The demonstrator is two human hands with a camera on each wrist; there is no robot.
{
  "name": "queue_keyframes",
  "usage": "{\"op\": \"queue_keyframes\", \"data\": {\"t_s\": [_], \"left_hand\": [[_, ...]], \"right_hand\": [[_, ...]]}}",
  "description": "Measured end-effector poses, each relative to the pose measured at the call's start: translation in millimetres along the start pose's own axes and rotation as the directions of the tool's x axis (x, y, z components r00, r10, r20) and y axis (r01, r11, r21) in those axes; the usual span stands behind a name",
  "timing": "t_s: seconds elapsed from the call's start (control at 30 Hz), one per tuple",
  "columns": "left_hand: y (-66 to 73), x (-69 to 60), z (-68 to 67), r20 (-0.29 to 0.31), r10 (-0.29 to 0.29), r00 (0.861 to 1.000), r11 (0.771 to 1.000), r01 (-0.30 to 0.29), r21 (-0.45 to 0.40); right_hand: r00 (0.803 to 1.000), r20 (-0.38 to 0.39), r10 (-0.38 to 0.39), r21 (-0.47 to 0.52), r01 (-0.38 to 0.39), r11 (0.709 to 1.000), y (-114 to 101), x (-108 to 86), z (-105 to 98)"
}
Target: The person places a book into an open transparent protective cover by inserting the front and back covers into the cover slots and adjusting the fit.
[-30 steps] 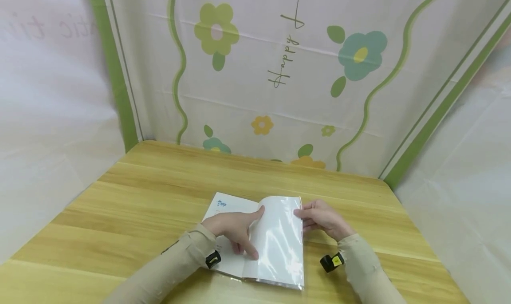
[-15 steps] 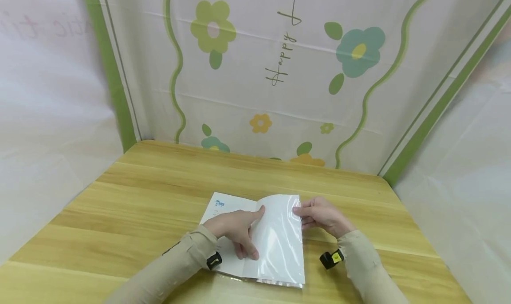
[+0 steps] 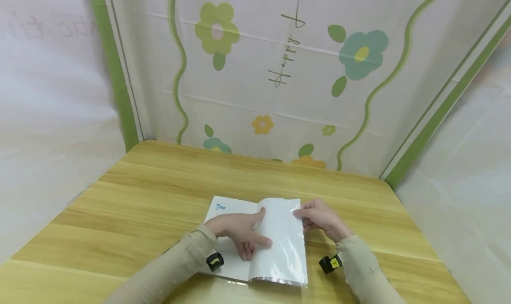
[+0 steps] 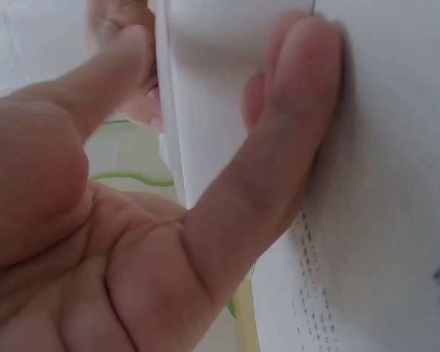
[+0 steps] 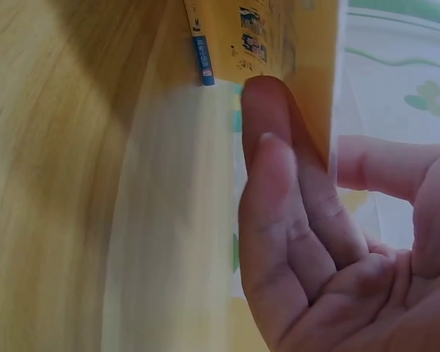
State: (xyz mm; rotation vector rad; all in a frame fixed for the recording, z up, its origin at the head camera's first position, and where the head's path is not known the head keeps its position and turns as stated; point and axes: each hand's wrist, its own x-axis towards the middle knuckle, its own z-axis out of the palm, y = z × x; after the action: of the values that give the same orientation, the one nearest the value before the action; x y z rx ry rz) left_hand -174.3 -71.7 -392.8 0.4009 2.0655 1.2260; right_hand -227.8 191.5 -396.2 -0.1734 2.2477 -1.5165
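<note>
An open book [image 3: 235, 269] lies on the wooden table, its right page [image 3: 281, 237] blank and raised in a curve. My left hand [image 3: 236, 227] rests across the middle fold with spread fingers, one fingertip touching the right page. In the left wrist view, that hand [image 4: 154, 249] lies against pages with small printed text. My right hand [image 3: 322, 219] pinches the book's right edge, thumb in front and fingers behind. From the right wrist view, the fingers [image 5: 268, 183] lie behind the yellow cover [image 5: 315, 66]. Clear plastic [image 3: 235, 282] shows along the book's lower edge.
Wooden table [image 3: 139, 215] surrounds the book. A white curtain [image 3: 247, 73] printed with flowers hangs behind the table's far edge, with pale sheets at both sides. Black wrist cameras [image 3: 214, 261] sit near the sleeves.
One left fingertip has moved up and right, from near the fold onto the right page. The book's lower right corner has shifted slightly right. My right hand keeps its pinch.
</note>
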Motion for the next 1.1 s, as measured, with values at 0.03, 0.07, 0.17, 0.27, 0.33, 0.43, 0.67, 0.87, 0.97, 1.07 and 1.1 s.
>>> {"op": "queue_keyframes", "data": {"t_s": [0.03,0.07,0.17,0.27,0.33,0.43,0.67,0.87,0.97,1.07,1.1], "left_hand": [[-0.1,0.2,1.5,-0.019,0.000,1.000,1.000,0.000,0.009],[-0.3,0.4,3.0,-0.039,0.002,0.999,1.000,-0.001,0.014],[-1.1,0.5,6.5,-0.086,-0.002,0.996,1.000,0.004,0.019],[-1.7,0.3,8.0,-0.108,-0.005,0.994,1.000,0.007,0.014],[-1.9,0.3,8.3,-0.113,-0.004,0.994,1.000,0.006,0.017],[-1.7,0.6,8.1,-0.114,-0.002,0.993,1.000,0.005,0.023],[-1.0,0.0,8.6,-0.116,-0.008,0.993,1.000,0.009,0.014],[-0.5,1.2,9.6,-0.112,0.002,0.994,1.000,-0.002,0.006],[-0.7,3.3,10.8,-0.095,0.026,0.995,0.999,-0.028,-0.025],[-0.4,4.7,12.6,-0.074,0.047,0.996,0.997,-0.051,-0.059],[-0.4,5.3,13.4,-0.071,0.053,0.996,0.996,-0.058,-0.063]], "right_hand": [[1.000,-0.001,-0.002,-0.006,0.002,1.000,-1,-0.5,0],[1.000,-0.002,-0.002,-0.012,0.002,1.000,-1,-1.4,0],[0.999,0.034,-0.004,-0.050,0.006,0.999,-3,-4.9,-1],[0.994,0.113,-0.003,-0.122,0.017,0.992,-6,-11.1,-4],[0.985,0.171,-0.003,-0.162,0.031,0.986,-8,-15.4,-7],[0.970,0.244,0.004,-0.200,0.047,0.979,-12,-20.8,-11],[0.937,0.349,0.020,-0.236,0.067,0.969,-17,-23.8,-15],[0.938,0.345,-0.035,-0.236,0.122,0.964,-21,-23.1,-17],[0.952,0.303,-0.049,-0.232,0.124,0.965,-23,-24.1,-17],[0.964,0.258,-0.062,-0.234,0.125,0.964,-26,-25.2,-17],[0.967,0.246,-0.067,-0.238,0.127,0.963,-27,-25.3,-17]]}}
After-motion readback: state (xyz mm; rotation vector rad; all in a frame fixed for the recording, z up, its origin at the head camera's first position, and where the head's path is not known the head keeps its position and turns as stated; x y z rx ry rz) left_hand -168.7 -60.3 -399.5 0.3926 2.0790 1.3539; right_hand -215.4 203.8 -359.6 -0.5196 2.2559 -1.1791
